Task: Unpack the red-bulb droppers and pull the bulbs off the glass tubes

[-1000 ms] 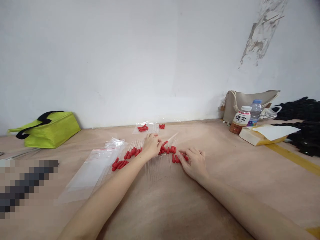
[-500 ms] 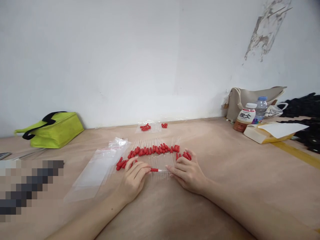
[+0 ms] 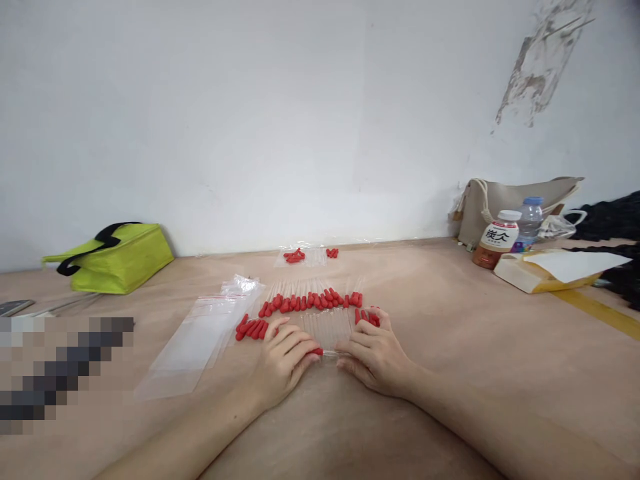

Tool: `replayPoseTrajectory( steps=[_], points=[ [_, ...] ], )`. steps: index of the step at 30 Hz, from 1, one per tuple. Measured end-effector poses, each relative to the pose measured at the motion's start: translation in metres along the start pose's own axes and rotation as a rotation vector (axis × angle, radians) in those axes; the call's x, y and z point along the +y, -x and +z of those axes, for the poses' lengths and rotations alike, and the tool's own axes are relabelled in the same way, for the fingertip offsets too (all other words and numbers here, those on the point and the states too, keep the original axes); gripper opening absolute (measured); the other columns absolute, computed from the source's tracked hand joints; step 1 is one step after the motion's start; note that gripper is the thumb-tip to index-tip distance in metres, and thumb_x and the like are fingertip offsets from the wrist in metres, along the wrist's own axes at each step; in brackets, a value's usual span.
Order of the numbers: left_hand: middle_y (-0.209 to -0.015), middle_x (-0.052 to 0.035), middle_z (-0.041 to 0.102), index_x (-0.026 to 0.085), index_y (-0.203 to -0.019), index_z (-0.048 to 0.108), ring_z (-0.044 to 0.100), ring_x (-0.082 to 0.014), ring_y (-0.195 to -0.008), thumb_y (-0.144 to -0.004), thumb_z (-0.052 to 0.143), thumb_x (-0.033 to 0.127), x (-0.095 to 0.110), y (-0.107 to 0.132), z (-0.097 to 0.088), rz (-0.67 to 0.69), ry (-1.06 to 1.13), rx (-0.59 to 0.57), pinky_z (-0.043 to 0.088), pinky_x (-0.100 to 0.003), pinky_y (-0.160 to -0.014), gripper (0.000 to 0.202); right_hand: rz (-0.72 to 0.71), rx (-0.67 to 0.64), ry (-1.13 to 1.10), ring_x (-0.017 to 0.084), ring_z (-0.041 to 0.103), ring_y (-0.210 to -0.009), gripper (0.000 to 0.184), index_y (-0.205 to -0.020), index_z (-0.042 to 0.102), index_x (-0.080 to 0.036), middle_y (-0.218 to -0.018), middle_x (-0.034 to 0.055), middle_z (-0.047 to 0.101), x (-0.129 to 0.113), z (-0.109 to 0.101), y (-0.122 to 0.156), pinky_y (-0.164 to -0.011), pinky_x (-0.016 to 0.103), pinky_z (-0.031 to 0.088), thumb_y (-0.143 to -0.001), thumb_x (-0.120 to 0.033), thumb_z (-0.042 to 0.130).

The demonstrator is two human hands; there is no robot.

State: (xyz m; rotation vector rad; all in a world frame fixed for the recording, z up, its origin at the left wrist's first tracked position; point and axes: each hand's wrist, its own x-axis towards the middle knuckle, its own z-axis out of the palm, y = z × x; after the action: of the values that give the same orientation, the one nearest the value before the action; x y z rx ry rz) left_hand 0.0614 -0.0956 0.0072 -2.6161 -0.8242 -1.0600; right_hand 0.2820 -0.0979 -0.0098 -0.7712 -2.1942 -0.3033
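Between thumb and fingers, my left hand (image 3: 287, 357) grips a red rubber bulb (image 3: 317, 351). The bulb sits on one end of a clear dropper tube (image 3: 329, 353). My right hand (image 3: 376, 355) pinches the tube's other end, most of it hidden by the fingers. Just beyond lie several bare clear tubes (image 3: 325, 325) side by side. Loose red bulbs (image 3: 251, 329) lie by my left hand and more (image 3: 365, 316) by my right. Farther back is a row of droppers with red bulbs (image 3: 310, 301), their bulbs toward me.
Clear zip bags (image 3: 187, 347) lie left of the hands. Another bag with red bulbs (image 3: 294, 255) lies near the wall. A lime-green bag (image 3: 123, 260) stands at left. Bottles (image 3: 496, 240), a beige bag (image 3: 473, 217) and an open carton (image 3: 530, 275) stand at right.
Both hands have come a little closer together and toward me. Less of the bulb and tube shows between them. The view has shifted slightly.
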Motion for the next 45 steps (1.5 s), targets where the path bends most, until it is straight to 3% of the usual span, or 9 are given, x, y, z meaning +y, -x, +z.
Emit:
replayPoseTrajectory(
  steps=[10, 15, 17, 21, 25, 29, 33, 38, 45],
  points=[
    [-0.067, 0.0017, 0.06, 0.019, -0.077, 0.058, 0.053, -0.0131, -0.072, -0.085, 0.047, 0.016, 0.007, 0.003, 0.0, 0.031, -0.053, -0.034, 0.029, -0.039, -0.092, 0.014, -0.052, -0.022, 0.015, 0.011, 0.04, -0.062, 0.019, -0.072, 0.06, -0.021, -0.053, -0.0041, 0.055, -0.004, -0.006, -0.001, -0.085, 0.037, 0.021, -0.084, -0.026, 0.047],
    [-0.071, -0.0005, 0.06, 0.018, -0.079, 0.057, 0.053, -0.0138, -0.074, -0.084, 0.045, 0.013, -0.001, 0.007, -0.004, 0.022, -0.006, -0.047, 0.035, -0.037, -0.087, 0.014, -0.025, -0.012, -0.017, 0.011, 0.042, -0.063, 0.019, -0.072, 0.062, -0.021, -0.053, -0.0039, 0.055, 0.004, -0.01, 0.006, -0.085, 0.037, 0.021, -0.084, -0.026, 0.048],
    [-0.075, -0.0022, 0.059, 0.018, -0.081, 0.057, 0.053, -0.0145, -0.076, -0.084, 0.045, 0.014, -0.009, 0.009, -0.009, -0.068, 0.021, -0.01, 0.04, -0.033, -0.08, 0.013, 0.072, 0.018, -0.003, 0.012, 0.044, -0.064, 0.019, -0.077, 0.064, -0.023, -0.057, -0.0029, 0.058, 0.012, -0.012, 0.008, -0.084, 0.035, 0.023, -0.085, -0.027, 0.047],
    [-0.089, -0.0047, 0.057, 0.019, -0.091, 0.061, 0.055, -0.0157, -0.084, -0.086, 0.044, 0.024, -0.034, 0.008, -0.027, -0.394, 0.031, 0.072, 0.045, -0.028, -0.073, 0.019, 0.342, 0.068, 0.055, 0.012, 0.049, -0.066, 0.024, -0.098, 0.064, -0.023, -0.068, 0.0001, 0.064, 0.027, -0.014, 0.006, -0.077, 0.031, 0.025, -0.088, -0.025, 0.041],
    [-0.091, -0.0051, 0.056, 0.02, -0.096, 0.062, 0.056, -0.017, -0.081, -0.082, 0.044, 0.032, -0.07, 0.01, -0.048, -0.665, -0.056, 0.122, 0.047, -0.026, -0.066, 0.026, 0.374, 0.066, 0.11, 0.012, 0.052, -0.065, 0.023, -0.093, 0.064, -0.023, -0.068, 0.0007, 0.065, 0.031, -0.009, 0.004, -0.074, 0.03, 0.025, -0.087, -0.022, 0.043],
    [-0.08, -0.002, 0.059, 0.019, -0.102, 0.055, 0.058, -0.0156, -0.067, -0.075, 0.047, 0.035, -0.096, 0.017, -0.063, -0.807, -0.059, 0.014, 0.046, -0.026, -0.061, 0.032, 0.254, 0.142, 0.223, 0.011, 0.05, -0.06, 0.019, -0.086, 0.066, -0.023, -0.063, -0.001, 0.065, 0.028, -0.002, 0.003, -0.073, 0.03, 0.024, -0.083, -0.019, 0.048],
    [-0.071, 0.0007, 0.06, 0.02, -0.091, 0.053, 0.055, -0.0147, -0.056, -0.071, 0.05, 0.04, -0.098, 0.018, -0.066, -0.847, -0.049, -0.157, 0.042, -0.026, -0.055, 0.028, 0.137, 0.128, 0.352, 0.012, 0.048, -0.059, 0.017, -0.081, 0.066, -0.021, -0.055, -0.0007, 0.061, 0.027, 0.002, 0.001, -0.072, 0.031, 0.023, -0.082, -0.018, 0.049],
    [-0.071, 0.0006, 0.062, 0.021, -0.082, 0.056, 0.057, -0.0152, -0.057, -0.07, 0.051, 0.043, -0.095, 0.02, -0.063, -0.828, -0.043, -0.261, 0.041, -0.026, -0.055, 0.026, 0.164, 0.037, 0.325, 0.013, 0.047, -0.064, 0.015, -0.078, 0.065, -0.021, -0.06, 0.0003, 0.061, 0.026, 0.004, 0.0, -0.072, 0.032, 0.022, -0.081, -0.023, 0.05],
    [-0.071, -0.0006, 0.063, 0.02, -0.077, 0.056, 0.057, -0.0162, -0.06, -0.077, 0.043, 0.048, -0.099, 0.021, -0.064, -0.844, -0.038, -0.284, 0.04, -0.026, -0.057, 0.031, 0.202, -0.081, 0.212, 0.014, 0.046, -0.071, 0.022, -0.079, 0.063, -0.019, -0.067, 0.0017, 0.06, 0.021, -0.001, -0.001, -0.074, 0.033, 0.021, -0.082, -0.037, 0.05]
  ],
)
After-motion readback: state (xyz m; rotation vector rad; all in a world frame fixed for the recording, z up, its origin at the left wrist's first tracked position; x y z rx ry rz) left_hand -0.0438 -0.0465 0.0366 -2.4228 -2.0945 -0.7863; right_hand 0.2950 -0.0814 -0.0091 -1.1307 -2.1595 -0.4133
